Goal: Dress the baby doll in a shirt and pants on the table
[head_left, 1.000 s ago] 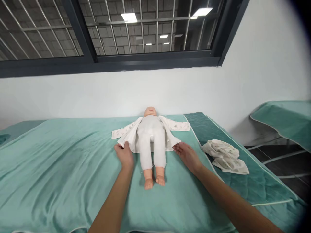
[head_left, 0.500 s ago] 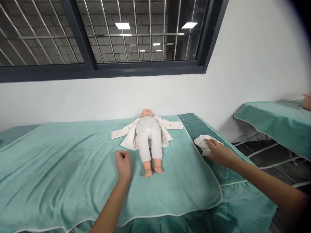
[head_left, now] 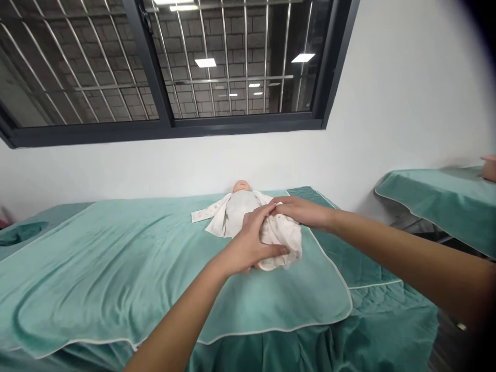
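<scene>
The doll (head_left: 237, 205) lies on its back on the green sheet (head_left: 155, 268), head toward the wall (head_left: 194, 168). Its legs are almost wholly hidden by the left hand (head_left: 253, 240) and the white cloth (head_left: 283, 235). A small patch at the cloth's lower edge cannot be identified with certainty — a doll's foot or a fingertip. The open jacket (head_left: 218, 219) shows its sleeve and front panel on the view's left; on the other side the right hand (head_left: 300, 211) and the cloth cover most of it.

The cloth is held bunched in front of the doll's lower body, between both hands; its folds are slightly blurred and its shape cannot be made out. The left hand reaches up from below, thumb spread well away from the fingers and laid across the cloth's near face, gripping it loosely. The right hand comes in from the side, back upward, fingers bent over the cloth's top edge and holding it; its thumb is out of sight. The fingertips of both hands meet or overlap — which, cannot be determined. The right forearm runs into a dark image corner. A pinkish object (head_left: 489, 168) on the neighbouring bed (head_left: 434, 194) is cut off by the frame.
</scene>
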Tool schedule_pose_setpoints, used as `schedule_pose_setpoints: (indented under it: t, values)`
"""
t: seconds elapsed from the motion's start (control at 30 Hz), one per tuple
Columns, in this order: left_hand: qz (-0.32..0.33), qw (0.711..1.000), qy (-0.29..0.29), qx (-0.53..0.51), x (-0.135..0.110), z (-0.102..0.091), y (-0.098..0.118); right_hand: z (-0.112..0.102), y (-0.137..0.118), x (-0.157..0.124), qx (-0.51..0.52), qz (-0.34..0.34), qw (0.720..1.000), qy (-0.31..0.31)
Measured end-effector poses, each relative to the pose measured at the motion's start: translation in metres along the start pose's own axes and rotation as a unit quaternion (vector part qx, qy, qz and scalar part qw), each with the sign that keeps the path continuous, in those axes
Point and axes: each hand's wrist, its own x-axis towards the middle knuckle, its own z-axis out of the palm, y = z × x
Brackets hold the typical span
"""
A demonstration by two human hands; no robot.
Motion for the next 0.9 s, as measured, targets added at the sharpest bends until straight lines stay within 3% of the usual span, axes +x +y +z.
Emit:
schedule_pose_setpoints:
  t: [0.17, 0.27, 0.33, 0.4, 0.47, 0.53, 0.6, 0.7, 0.8, 0.9]
  values:
    - [0.081, 0.987, 0.094, 0.102, -0.008, -0.013, -0.004, 0.019, -0.02, 0.014, 0.201, -0.032, 0.977, 0.071]
    - [0.097, 0.976, 0.152, 0.122, -0.01, -0.018, -0.013, 0.022, -0.02, 0.019, 0.27, -0.03, 0.961, 0.057]
    - [0.064, 0.97, 0.206, 0.114, -0.01, -0.021, -0.018, 0.025, -0.018, 0.02, 0.285, -0.036, 0.957, 0.038]
    - [0.0, 0.96, 0.263, 0.1, -0.01, -0.026, -0.02, 0.027, -0.016, 0.02, 0.246, -0.039, 0.967, 0.056]
    - [-0.057, 0.944, 0.308, 0.105, -0.006, -0.036, -0.02, 0.029, -0.016, 0.018, 0.147, -0.049, 0.979, 0.133]
    - [-0.089, 0.936, 0.317, 0.12, 0.002, -0.048, -0.016, 0.031, -0.02, 0.016, 0.005, -0.107, 0.969, 0.222]
    - [-0.113, 0.949, 0.279, 0.099, 0.013, -0.061, -0.009, 0.034, -0.027, 0.012, -0.168, -0.23, 0.926, 0.25]
    - [-0.151, 0.97, 0.19, -0.005, 0.03, -0.078, 0.006, 0.041, -0.038, 0.006, -0.419, -0.398, 0.8, 0.163]
    - [-0.169, 0.969, 0.162, -0.079, 0.042, -0.09, 0.021, 0.045, -0.041, 0.003, -0.548, -0.452, 0.697, 0.098]
    - [-0.167, 0.969, 0.155, -0.093, 0.046, -0.099, 0.03, 0.044, -0.037, 0.004, -0.584, -0.461, 0.658, 0.116]
